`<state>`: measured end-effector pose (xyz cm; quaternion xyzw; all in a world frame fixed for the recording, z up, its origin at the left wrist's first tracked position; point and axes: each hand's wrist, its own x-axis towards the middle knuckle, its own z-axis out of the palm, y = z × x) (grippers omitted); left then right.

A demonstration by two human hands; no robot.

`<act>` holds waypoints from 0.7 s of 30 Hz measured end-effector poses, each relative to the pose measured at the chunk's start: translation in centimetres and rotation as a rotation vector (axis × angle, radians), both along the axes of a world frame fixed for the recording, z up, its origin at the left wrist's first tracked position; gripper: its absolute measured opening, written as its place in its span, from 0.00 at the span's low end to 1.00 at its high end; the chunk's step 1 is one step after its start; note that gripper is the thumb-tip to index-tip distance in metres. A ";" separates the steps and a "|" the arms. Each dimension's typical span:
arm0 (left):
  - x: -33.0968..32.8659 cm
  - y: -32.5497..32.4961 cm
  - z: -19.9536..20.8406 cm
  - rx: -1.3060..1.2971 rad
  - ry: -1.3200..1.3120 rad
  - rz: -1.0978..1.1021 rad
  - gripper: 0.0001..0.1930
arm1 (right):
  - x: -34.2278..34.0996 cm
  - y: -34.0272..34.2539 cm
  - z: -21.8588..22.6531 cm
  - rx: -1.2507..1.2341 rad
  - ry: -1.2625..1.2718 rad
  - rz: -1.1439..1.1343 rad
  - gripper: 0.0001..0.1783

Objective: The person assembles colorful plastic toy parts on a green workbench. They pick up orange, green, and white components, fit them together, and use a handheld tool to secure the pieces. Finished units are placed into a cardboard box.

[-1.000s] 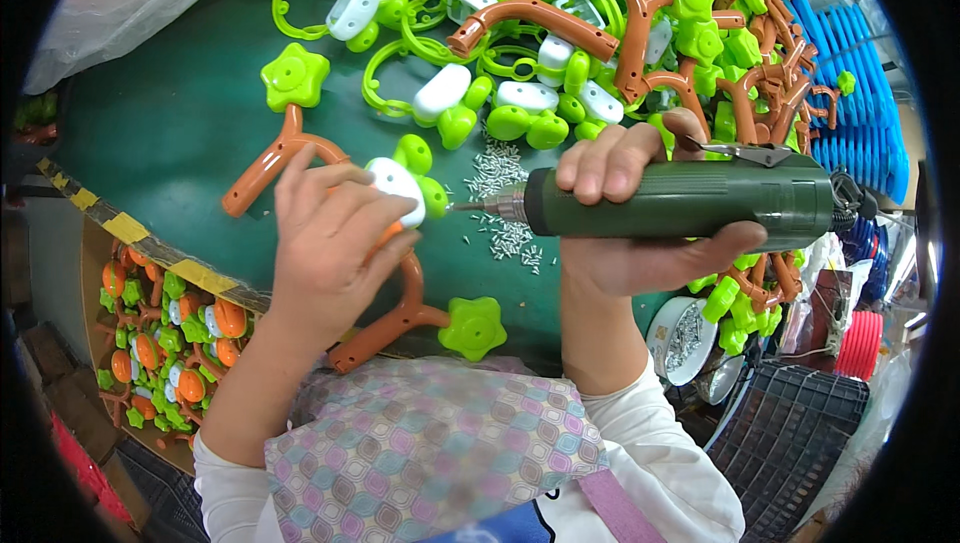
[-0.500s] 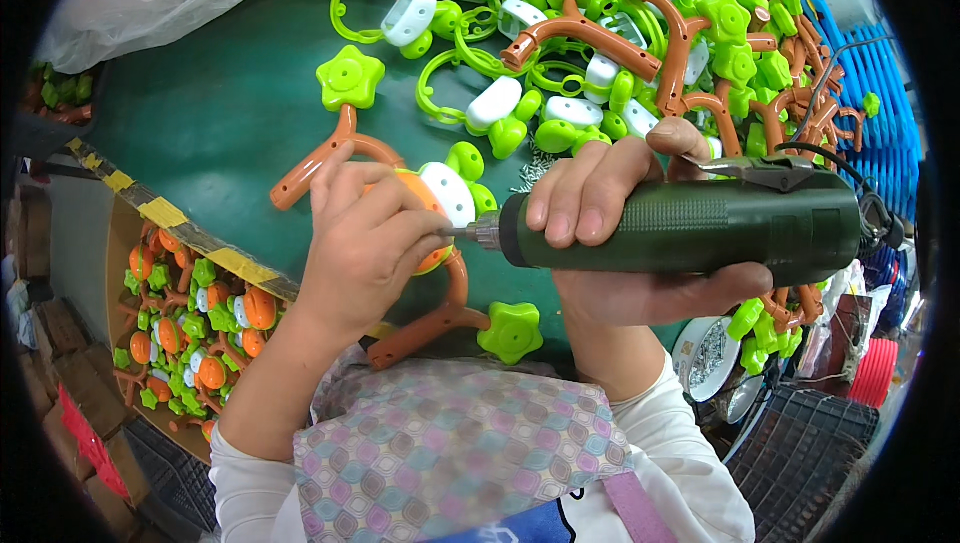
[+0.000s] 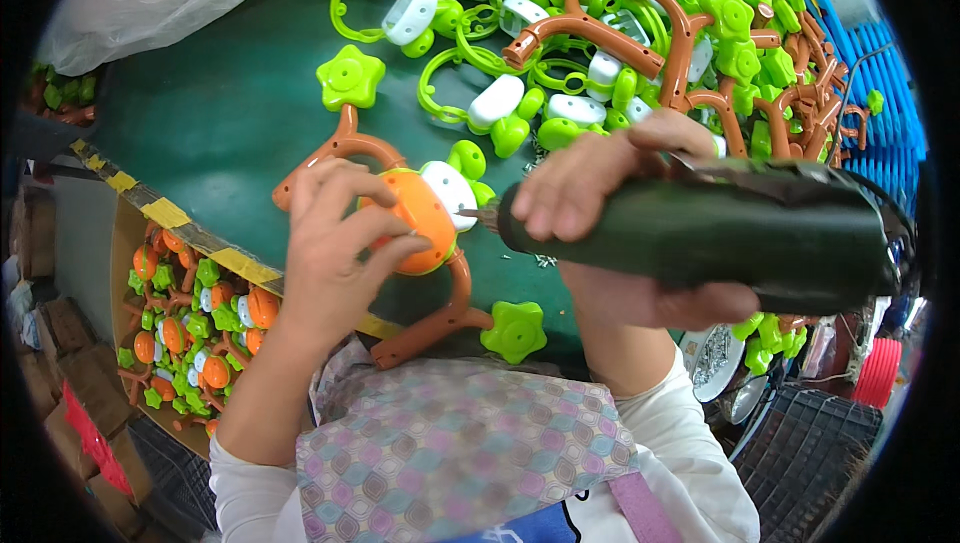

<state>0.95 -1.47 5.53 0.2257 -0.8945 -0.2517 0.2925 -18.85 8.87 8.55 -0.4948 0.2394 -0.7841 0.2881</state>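
Note:
My right hand (image 3: 620, 213) grips a dark green electric screwdriver (image 3: 700, 233), its bit pointing left at the white part (image 3: 448, 195) of a toy; motion blurs the tool, and I cannot tell whether the bit touches. The toy has an orange dome (image 3: 418, 218), brown branch-like tubes (image 3: 455, 288) and green star-shaped ends (image 3: 516, 331). Over the left side of the dome is my left hand (image 3: 345, 223), its bent fingers apart and nothing visible between them. Small loose screws (image 3: 545, 261) lie on the green table near the tool.
Green rings, white parts and brown tubes (image 3: 585, 33) are heaped at the far side. A carton of similar toys (image 3: 190, 328) stands at lower left. Blue stacked trays (image 3: 885, 93) rise at far right, and a white bowl of screws (image 3: 712, 363) sits at lower right.
My left fingers have drawn back left from the screwdriver tip and spread, uncovering the orange dome. The screwdriver has shifted slightly, its rear end moving right and down.

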 end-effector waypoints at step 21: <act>-0.1 -1.2 -1.7 0.425 0.142 -0.052 0.08 | 0.2 -4.6 -0.2 0.268 0.243 0.188 0.60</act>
